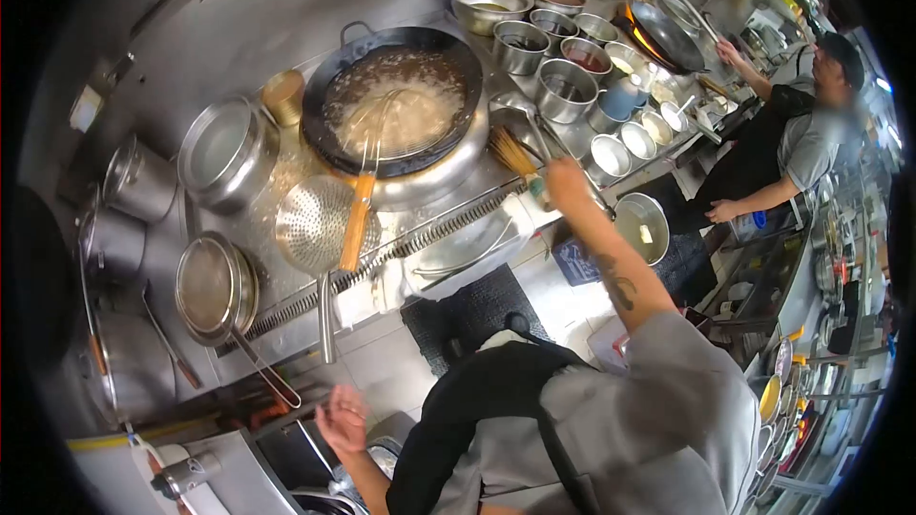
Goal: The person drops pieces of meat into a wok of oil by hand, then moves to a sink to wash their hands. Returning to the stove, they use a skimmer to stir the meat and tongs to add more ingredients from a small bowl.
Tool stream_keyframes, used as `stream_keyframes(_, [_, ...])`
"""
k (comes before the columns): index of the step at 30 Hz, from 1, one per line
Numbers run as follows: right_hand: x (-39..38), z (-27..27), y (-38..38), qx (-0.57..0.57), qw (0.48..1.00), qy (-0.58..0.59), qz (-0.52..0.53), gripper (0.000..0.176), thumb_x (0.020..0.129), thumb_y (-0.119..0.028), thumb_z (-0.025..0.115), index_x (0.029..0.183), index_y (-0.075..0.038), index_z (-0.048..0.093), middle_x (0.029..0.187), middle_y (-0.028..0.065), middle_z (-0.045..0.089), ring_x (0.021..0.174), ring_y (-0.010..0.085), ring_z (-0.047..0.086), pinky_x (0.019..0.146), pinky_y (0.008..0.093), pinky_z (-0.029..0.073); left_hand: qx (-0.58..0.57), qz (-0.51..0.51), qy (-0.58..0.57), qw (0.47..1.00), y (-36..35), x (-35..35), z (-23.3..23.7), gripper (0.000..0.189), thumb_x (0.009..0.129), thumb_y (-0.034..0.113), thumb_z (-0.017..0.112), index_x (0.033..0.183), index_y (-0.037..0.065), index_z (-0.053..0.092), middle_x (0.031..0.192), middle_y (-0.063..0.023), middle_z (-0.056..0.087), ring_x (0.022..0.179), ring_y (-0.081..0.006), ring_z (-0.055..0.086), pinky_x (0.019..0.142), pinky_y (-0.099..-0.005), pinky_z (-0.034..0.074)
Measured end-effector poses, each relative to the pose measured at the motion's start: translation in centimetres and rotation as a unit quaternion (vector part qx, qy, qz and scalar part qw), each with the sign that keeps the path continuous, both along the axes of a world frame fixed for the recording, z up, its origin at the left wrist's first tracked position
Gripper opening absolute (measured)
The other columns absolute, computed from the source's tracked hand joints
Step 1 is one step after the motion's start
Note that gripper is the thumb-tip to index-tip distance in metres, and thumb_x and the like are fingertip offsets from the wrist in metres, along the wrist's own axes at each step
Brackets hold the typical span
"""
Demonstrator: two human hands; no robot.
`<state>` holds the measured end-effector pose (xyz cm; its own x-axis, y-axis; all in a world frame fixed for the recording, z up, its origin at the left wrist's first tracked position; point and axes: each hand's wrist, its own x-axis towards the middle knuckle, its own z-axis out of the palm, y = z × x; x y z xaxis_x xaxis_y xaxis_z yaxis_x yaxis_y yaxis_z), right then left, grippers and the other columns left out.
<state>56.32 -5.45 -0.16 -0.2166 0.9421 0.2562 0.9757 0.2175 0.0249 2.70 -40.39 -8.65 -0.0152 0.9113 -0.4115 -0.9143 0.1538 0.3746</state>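
My right hand [569,183] is closed at the front edge of the stove, around what looks like the handle of a metal ladle [536,124]. A straw brush [512,152] lies just left of it. My left hand [343,419] is low in front of the counter, fingers apart, holding nothing. On the burner a large black wok [320,115] holds bubbling liquid. A wire skimmer with a wooden handle [359,221] rests across the wok's front rim. Beside that handle lies a perforated metal strainer [312,222], its handle reaching over the counter edge.
Metal pots of sauces [567,91] and white bowls [611,154] stand right of the wok. A co-worker [763,148] tends another wok [665,33] at the right. Left are a steel pot [224,154], a round sieve [208,286] and lidded pots [140,178].
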Motion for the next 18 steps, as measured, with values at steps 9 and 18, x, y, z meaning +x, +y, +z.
stream_keyframes(9, [13.6, -10.5, -1.3, -0.09, 0.979, 0.051, -0.173, 0.019, 0.076, -0.012, 0.055, 0.09, 0.001, 0.058, 0.086, 0.0201, 0.063, 0.077, 0.0336, 0.065, 0.069, 0.042, 0.053, -0.202, -0.173, 0.097, 0.959, 2.4, 8.4, -4.6, 0.058, 0.085, 0.049, 0.052, 0.121, 0.004, 0.046, 0.124, -0.0193, 0.051, 0.107, -0.0364, 0.054, 0.085, -0.0474, 0.047])
stream_keyframes(18, [14.1, 5.1, -11.0, -0.043, 0.97, 0.018, -0.238, 0.016, 0.071, -0.011, 0.058, 0.086, -0.005, 0.062, 0.088, 0.0118, 0.063, 0.081, 0.0224, 0.063, 0.062, 0.0328, 0.052, -0.116, -0.553, 0.292, 0.772, 16.5, 19.0, -7.1, 0.061, 0.088, 0.039, 0.054, 0.135, 0.006, 0.034, 0.127, -0.0187, 0.049, 0.107, -0.033, 0.054, 0.086, -0.0435, 0.047])
